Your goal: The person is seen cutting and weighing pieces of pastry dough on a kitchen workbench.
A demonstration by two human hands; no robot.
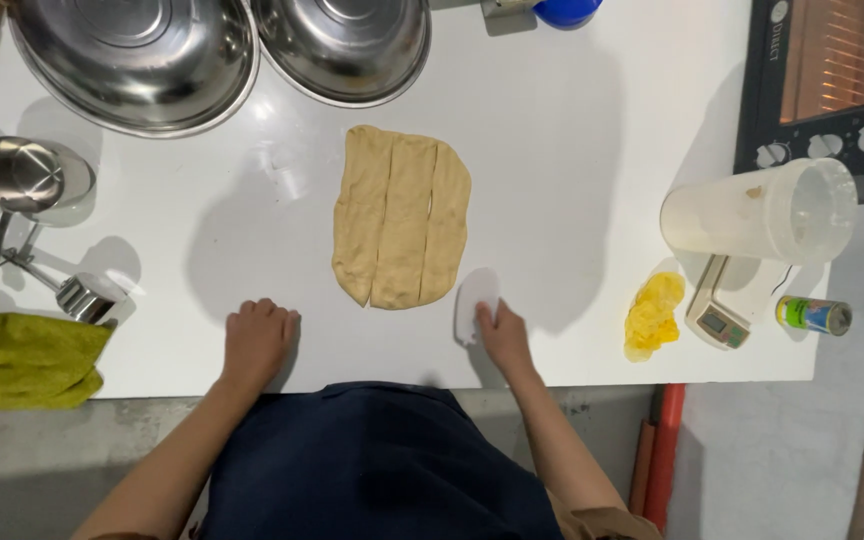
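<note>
There was one flat slab of dough (401, 217) on the bench (572, 150), cut into three long strips. Two big metal bowls (138, 55) sat far beyond the left grip (257, 340). One white scraper (474, 303) lay under the right grip (501, 335). To the right of that grip were one yellow crumpled wrapper (652, 315), one small scale (718, 305), one clear plastic jug (760, 212) and one little can (813, 315). Left of the left grip lay one green cloth (17, 355) and one bunch of metal measuring cups (22, 200). Two hands showed.
</note>
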